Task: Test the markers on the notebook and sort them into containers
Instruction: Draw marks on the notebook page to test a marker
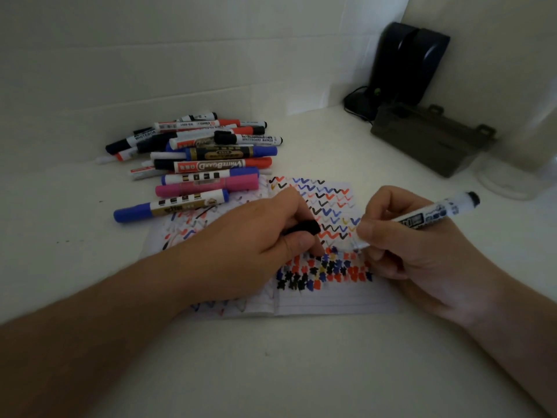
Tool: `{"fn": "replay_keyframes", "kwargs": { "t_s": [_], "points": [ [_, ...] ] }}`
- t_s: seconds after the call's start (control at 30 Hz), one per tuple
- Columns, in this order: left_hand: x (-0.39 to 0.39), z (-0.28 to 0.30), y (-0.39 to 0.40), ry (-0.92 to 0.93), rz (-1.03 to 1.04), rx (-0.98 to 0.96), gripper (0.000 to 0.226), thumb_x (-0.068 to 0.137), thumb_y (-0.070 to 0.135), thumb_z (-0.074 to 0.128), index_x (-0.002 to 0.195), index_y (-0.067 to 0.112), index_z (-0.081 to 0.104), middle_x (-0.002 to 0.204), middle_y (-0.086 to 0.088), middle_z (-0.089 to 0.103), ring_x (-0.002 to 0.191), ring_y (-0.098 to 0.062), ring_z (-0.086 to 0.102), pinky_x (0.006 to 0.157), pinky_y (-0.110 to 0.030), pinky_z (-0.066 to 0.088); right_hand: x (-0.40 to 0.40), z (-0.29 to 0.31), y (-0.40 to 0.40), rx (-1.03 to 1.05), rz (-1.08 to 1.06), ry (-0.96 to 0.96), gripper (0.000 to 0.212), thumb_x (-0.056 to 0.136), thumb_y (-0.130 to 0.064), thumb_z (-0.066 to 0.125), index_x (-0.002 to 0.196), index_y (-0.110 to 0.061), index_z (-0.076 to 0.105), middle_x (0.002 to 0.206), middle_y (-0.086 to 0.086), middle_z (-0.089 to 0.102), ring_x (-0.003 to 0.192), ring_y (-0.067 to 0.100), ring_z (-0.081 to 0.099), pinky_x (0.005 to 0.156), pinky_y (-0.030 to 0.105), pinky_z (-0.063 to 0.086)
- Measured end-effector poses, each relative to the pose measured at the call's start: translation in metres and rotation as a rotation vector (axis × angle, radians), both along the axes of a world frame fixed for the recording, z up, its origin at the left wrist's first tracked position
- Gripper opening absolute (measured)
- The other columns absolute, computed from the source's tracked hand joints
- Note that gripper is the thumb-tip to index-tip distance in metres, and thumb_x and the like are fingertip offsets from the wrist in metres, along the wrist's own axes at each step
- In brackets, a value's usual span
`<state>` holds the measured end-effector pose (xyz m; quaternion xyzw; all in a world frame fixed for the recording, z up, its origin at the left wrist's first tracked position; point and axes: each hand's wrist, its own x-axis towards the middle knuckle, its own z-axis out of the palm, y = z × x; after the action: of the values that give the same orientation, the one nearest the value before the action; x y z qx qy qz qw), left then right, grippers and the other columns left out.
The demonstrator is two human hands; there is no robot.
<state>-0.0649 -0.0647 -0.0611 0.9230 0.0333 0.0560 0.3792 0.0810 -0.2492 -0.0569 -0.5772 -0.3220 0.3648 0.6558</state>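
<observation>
The right hand [401, 245] pinches a marker [422, 220] with its tip down on the notebook [319, 300], the black-ended barrel slanting up toward the right edge of the tabletop [271, 363]. The left hand [265, 236] rests on the notebook's middle, its fingers curled round a black cap [304, 227]. The notebook lies open near the centre of the tabletop, its right page covered with rows of black, blue and red zigzags and, lower down, a dense band of coloured blots. A pile of markers [199, 155] lies just beyond the notebook's left page, toward the far left of the tabletop; the nearest ones, a blue marker [171, 205] and a pink marker [208, 185], overlap the page's far edge. At the far right corner stand a black device [410, 64] and a dark tray [431, 140], with a clear container [524, 164] at the right edge.
</observation>
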Motion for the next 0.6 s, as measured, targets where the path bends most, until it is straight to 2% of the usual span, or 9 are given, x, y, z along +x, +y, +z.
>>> {"fn": "replay_keyframes", "kwargs": {
  "t_s": [0.07,0.13,0.3,0.4,0.5,0.6],
  "points": [
    [0.0002,-0.0003,0.0004,-0.001,0.001,0.013,0.01,0.105,0.033,0.048,0.114,0.033,0.054,0.111,0.027,0.07,0.106,0.007,0.061,0.087,-0.028,0.052,-0.001,0.0014,-0.0004,0.022,0.001,0.026,0.026,0.073,-0.011,0.084,0.074,-0.009,0.058,0.06,0.013,0.05,0.044,0.017,0.039,0.042,0.018,0.026],
    [0.0006,-0.0009,0.0006,-0.005,0.0,0.027,0.011,0.105,0.033,0.048,0.114,0.033,0.055,0.111,0.028,0.069,0.104,0.006,0.059,0.085,-0.025,0.05,-0.0006,0.0036,-0.0003,0.033,0.013,0.057,0.027,0.072,-0.02,0.085,0.076,-0.011,0.06,0.062,0.011,0.052,0.046,0.018,0.04,0.042,0.019,0.025],
    [0.0008,-0.0015,0.0007,-0.012,0.0,0.022,0.012,0.106,0.032,0.049,0.115,0.032,0.057,0.109,0.028,0.069,0.104,0.006,0.059,0.083,-0.022,0.047,-0.0009,0.0045,0.0007,0.008,-0.042,0.09,0.018,0.076,-0.017,0.075,0.073,-0.011,0.058,0.061,0.01,0.051,0.047,0.019,0.038,0.041,0.02,0.024],
    [0.0016,-0.0014,0.0007,-0.009,-0.007,0.036,0.014,0.105,0.035,0.048,0.116,0.032,0.057,0.108,0.028,0.069,0.101,0.004,0.06,0.082,-0.025,0.048,-0.0021,0.0018,0.0016,0.017,-0.046,0.049,0.016,0.074,-0.016,0.077,0.076,-0.01,0.062,0.062,0.013,0.054,0.046,0.02,0.044,0.04,0.02,0.03],
    [0.0025,-0.0029,0.001,-0.03,-0.012,0.066,0.018,0.103,0.04,0.05,0.117,0.032,0.056,0.103,0.021,0.069,0.095,0.0,0.061,0.078,-0.028,0.05,-0.0042,-0.0017,0.0021,0.008,-0.014,-0.078,0.018,0.07,-0.018,0.083,0.082,-0.012,0.07,0.064,0.014,0.061,0.048,0.021,0.051,0.04,0.022,0.039],
    [0.0026,-0.0053,0.0021,-0.087,0.004,0.099,0.017,0.101,0.039,0.054,0.117,0.033,0.057,0.096,0.021,0.065,0.09,0.001,0.06,0.071,-0.019,0.048,-0.0042,-0.0028,0.0012,0.003,0.028,-0.145,0.036,0.068,-0.039,0.091,0.093,-0.017,0.078,0.076,0.015,0.071,0.053,0.022,0.059,0.044,0.025,0.047]
  ]
}}
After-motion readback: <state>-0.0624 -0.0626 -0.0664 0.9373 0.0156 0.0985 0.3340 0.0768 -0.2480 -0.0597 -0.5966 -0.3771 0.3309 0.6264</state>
